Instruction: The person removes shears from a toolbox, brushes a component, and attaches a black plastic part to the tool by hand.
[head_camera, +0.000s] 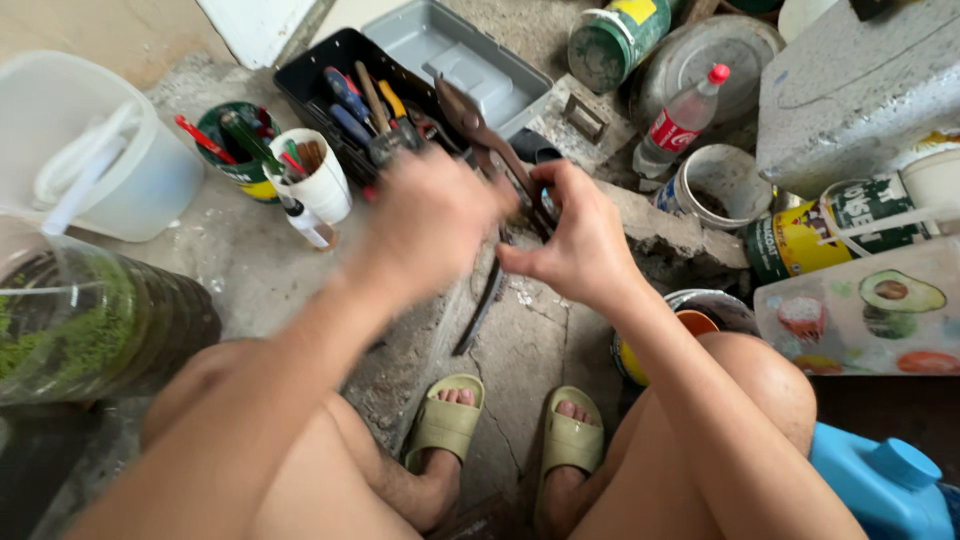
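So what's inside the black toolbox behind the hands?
The black toolbox holds screwdrivers with blue, yellow and wooden handles. Its near end is covered by the blurred left hand, so anything there cannot be seen.

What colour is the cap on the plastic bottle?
The bottle cap is red, seen in the head view.

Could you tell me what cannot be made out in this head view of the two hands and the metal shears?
- Left hand: motion-blurred; its grip cannot be told.
- Metal shears: middle hidden behind both hands.
- Right hand: fingertips partly hidden by the shears.
- Black toolbox: tools too small and overlapped.
- Clear bucket: cut off at left edge.
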